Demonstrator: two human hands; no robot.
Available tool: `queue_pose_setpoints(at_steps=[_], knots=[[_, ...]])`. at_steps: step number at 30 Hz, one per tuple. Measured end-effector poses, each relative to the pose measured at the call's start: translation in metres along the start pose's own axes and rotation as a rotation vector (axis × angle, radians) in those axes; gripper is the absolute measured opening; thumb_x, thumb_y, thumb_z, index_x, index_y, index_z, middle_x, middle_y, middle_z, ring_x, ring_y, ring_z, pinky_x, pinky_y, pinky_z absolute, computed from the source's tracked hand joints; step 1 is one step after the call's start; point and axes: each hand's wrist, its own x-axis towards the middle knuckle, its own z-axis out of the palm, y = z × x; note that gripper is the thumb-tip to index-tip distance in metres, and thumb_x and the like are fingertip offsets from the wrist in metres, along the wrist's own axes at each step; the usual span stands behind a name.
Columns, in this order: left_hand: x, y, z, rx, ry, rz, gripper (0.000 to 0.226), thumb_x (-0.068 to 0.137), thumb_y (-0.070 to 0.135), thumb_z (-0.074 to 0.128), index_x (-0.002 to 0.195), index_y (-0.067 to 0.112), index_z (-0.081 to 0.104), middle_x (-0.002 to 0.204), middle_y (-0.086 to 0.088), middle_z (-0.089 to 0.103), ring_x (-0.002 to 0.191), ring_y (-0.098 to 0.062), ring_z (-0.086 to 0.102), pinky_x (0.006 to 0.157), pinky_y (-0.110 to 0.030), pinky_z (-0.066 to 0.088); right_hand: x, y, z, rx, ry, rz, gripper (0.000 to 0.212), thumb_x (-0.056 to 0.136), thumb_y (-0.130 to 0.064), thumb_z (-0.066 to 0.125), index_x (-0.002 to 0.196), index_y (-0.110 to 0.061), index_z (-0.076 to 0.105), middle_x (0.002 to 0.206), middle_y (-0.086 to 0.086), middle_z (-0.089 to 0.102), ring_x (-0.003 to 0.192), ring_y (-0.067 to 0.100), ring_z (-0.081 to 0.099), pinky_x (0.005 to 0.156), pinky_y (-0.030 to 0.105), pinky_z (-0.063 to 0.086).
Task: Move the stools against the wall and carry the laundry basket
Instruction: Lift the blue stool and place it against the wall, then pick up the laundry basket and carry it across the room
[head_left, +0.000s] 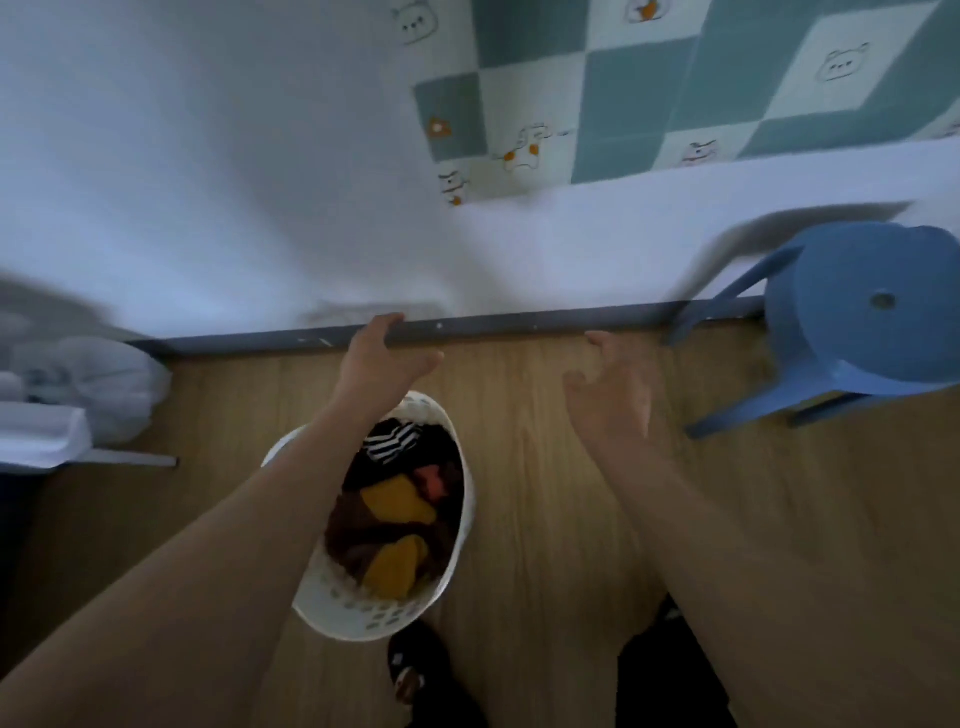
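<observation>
A white oval laundry basket (358, 613) stands on the wooden floor below me, filled with dark, yellow, red and striped clothes. My left forearm crosses over its left rim. My left hand (382, 356) hovers past the basket's far end with fingers apart and holds nothing. My right hand (613, 400) is to the right of the basket, open, palm turned inward, not touching it. A blue plastic stool (857, 322) stands at the right, up against the white wall by the grey baseboard.
The grey baseboard (519, 325) runs along the wall ahead. A white bundle and a white shelf edge (47, 431) sit at the left. My feet in dark slippers (410, 670) are just behind the basket. Checked tile decor covers the upper wall.
</observation>
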Motion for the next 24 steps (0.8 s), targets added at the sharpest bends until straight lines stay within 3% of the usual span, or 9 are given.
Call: queue_pose_setpoints(at_steps=[4,9,11,15,19,22,24], knots=[[-0.009,-0.071,-0.057,0.049,0.041,-0.052,0.074,0.074,0.039,0.076,0.139,0.021,0.046,0.145,-0.005,0.049,0.129,-0.024,0.047,0.097,-0.034,0.039,-0.05,-0.022,0.066,0.039,-0.082,0.071,0.049,0.09,-0.011,0.056,0.137,-0.013,0.045,0.135,0.011,0.052,0.114,0.028,0.057,0.096,0.043,0.048],[-0.004,-0.162,-0.086,0.06,0.043,-0.213,0.079,0.072,0.04,0.078,0.141,0.022,0.042,0.148,-0.01,0.043,0.119,-0.024,0.051,0.079,-0.027,0.041,-0.092,-0.005,0.138,-0.007,-0.157,0.158,0.05,0.086,-0.018,0.057,0.135,-0.022,0.047,0.135,0.006,0.054,0.116,0.024,0.055,0.083,0.029,0.044],[0.006,-0.197,-0.088,0.072,0.033,-0.279,0.082,0.072,0.041,0.078,0.142,0.023,0.039,0.149,-0.01,0.042,0.125,-0.028,0.049,0.085,-0.033,0.042,-0.101,0.009,0.165,0.006,-0.189,0.249,0.052,0.085,-0.019,0.056,0.136,-0.023,0.046,0.132,0.006,0.056,0.109,0.023,0.057,0.08,0.031,0.047],[0.025,-0.245,-0.083,0.101,0.019,-0.382,0.087,0.073,0.038,0.078,0.146,0.02,0.034,0.15,-0.013,0.042,0.129,-0.033,0.048,0.091,-0.04,0.043,-0.11,0.042,0.204,0.013,-0.237,0.381,0.055,0.087,-0.02,0.057,0.14,-0.02,0.041,0.114,0.004,0.06,0.083,0.015,0.056,0.054,0.019,0.04],[0.036,-0.28,-0.067,0.074,-0.051,-0.471,0.09,0.075,0.034,0.077,0.148,0.016,0.029,0.149,-0.013,0.043,0.129,-0.033,0.049,0.094,-0.04,0.043,-0.117,0.07,0.225,-0.005,-0.279,0.561,0.062,0.088,-0.016,0.056,0.145,-0.016,0.032,0.133,0.008,0.053,0.109,0.025,0.059,0.081,0.033,0.051],[0.044,-0.293,-0.057,0.042,-0.095,-0.485,0.083,0.077,0.031,0.076,0.146,0.012,0.034,0.139,-0.013,0.053,0.118,-0.031,0.057,0.093,-0.04,0.048,-0.116,0.084,0.235,0.06,-0.319,0.727,0.063,0.088,-0.013,0.053,0.147,-0.014,0.028,0.133,0.011,0.053,0.11,0.028,0.058,0.085,0.037,0.05],[0.047,-0.295,-0.057,0.032,-0.095,-0.494,0.07,0.08,0.028,0.073,0.141,0.01,0.042,0.128,-0.009,0.06,0.103,-0.025,0.062,0.084,-0.036,0.051,-0.115,0.088,0.239,0.151,-0.33,0.798,0.057,0.088,-0.009,0.051,0.142,-0.012,0.035,0.125,0.013,0.057,0.106,0.029,0.061,0.091,0.043,0.052]])
